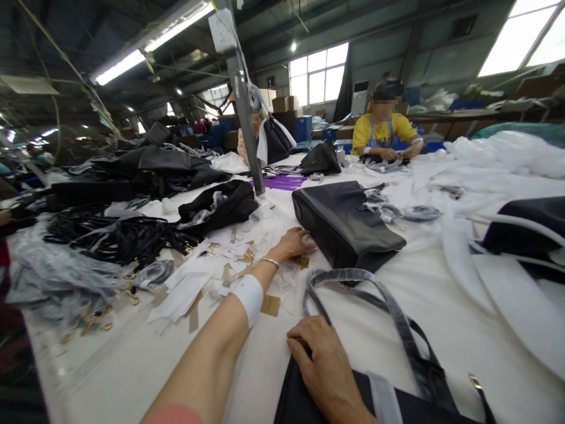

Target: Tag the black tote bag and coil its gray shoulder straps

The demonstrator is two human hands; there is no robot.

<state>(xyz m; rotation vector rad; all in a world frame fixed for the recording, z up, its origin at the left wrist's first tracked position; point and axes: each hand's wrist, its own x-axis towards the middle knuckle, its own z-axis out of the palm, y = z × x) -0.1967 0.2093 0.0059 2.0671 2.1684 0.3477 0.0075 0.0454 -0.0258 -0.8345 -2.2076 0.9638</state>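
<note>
My left hand (295,244) reaches forward over the loose paper tags and small clear packets. Its fingers are stretched out, the tips down among the packets beside a standing black bag (346,221). Whether a fingertip touches a packet I cannot make out. Nearer to me, my right hand (324,359) is curled over the upper edge of a black handbag (359,388), gripping it. That bag's handles (388,306), wrapped in clear plastic, loop up and lie away from me on the white table. A brown tag (270,305) lies between my arms.
Black straps (119,232) and plastic-wrapped pieces (57,271) are heaped at left. A metal post (247,112) rises from the table (132,365). Across it, a person in a yellow top (384,132) handles small items. White foam sheets (521,306) and another black bag (529,227) lie at right.
</note>
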